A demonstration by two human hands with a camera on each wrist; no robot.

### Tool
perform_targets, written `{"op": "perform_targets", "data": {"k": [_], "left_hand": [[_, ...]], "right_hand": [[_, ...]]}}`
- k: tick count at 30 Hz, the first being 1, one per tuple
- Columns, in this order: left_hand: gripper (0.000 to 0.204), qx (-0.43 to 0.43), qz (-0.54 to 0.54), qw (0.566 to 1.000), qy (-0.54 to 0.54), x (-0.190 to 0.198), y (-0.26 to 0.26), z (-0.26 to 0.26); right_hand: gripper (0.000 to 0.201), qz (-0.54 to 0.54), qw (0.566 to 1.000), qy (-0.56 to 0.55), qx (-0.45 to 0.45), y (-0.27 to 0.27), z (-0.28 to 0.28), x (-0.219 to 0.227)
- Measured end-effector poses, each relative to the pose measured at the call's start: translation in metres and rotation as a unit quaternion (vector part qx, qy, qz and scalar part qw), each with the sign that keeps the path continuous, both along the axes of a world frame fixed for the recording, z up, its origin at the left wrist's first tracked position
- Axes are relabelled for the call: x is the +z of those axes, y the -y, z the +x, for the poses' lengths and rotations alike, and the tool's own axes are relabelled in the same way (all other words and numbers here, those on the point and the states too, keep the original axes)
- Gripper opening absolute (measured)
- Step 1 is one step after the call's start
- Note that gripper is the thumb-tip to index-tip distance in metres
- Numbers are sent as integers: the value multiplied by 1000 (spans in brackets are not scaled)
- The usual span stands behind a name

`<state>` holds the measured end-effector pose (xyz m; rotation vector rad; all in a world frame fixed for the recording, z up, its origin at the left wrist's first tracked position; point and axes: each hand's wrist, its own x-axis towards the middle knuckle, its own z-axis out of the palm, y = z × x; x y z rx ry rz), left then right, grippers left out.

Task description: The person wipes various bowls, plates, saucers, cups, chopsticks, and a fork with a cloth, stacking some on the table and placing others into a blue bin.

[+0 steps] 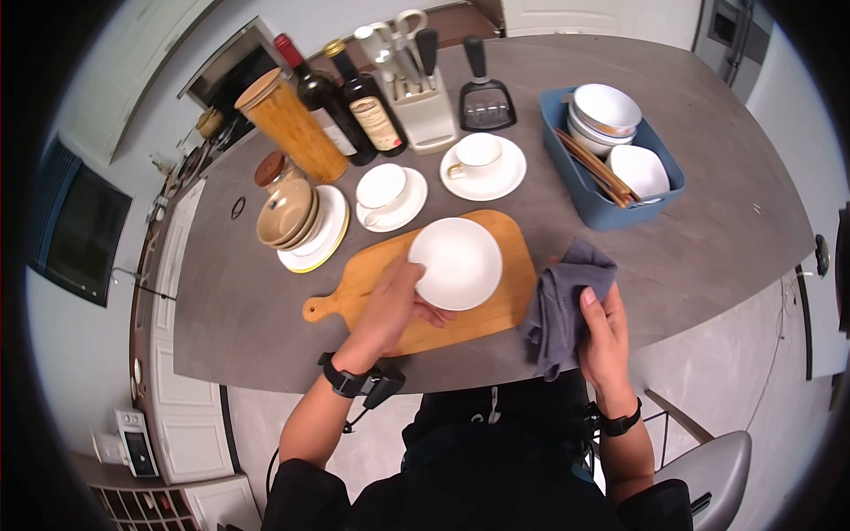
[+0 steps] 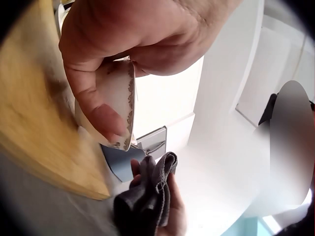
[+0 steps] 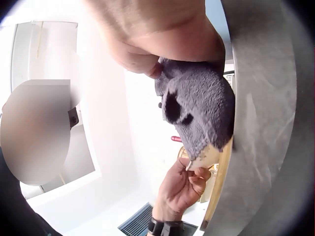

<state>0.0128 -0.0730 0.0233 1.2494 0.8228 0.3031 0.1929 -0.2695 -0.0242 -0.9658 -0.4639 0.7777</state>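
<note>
My left hand [image 1: 387,308] grips a white bowl [image 1: 459,264] by its near-left rim, thumb on the edge and fingers beneath. The bowl is over the wooden cutting board [image 1: 512,243], its inside facing up toward me in the head view. A patterned band along the bowl's rim shows in the left wrist view. To the right of the board, my right hand [image 1: 606,343] holds a bunched grey cloth [image 1: 567,305], with the thumb on top and part of the cloth hanging down. In the right wrist view the cloth [image 3: 204,98] overlaps part of the bowl.
Two white cups on saucers [image 1: 505,181] stand behind the board. At left, brown bowls [image 1: 288,217] sit on white plates [image 1: 338,234]. A blue bin [image 1: 611,217] at right holds bowls and chopsticks. Bottles [image 1: 367,111], a knife block [image 1: 425,115] and a masher [image 1: 487,104] line the back.
</note>
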Motion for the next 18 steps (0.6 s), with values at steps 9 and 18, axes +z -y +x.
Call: {"op": "perform_targets", "data": {"k": [9,18], "left_hand": [[43,16,266,956,-125,17,1,3],[28,-176,430,881,90,47,60,45]], "right_hand": [[72,42,995,89,28,5,14,17],[105,79,982,59,161,2,1,41]]}}
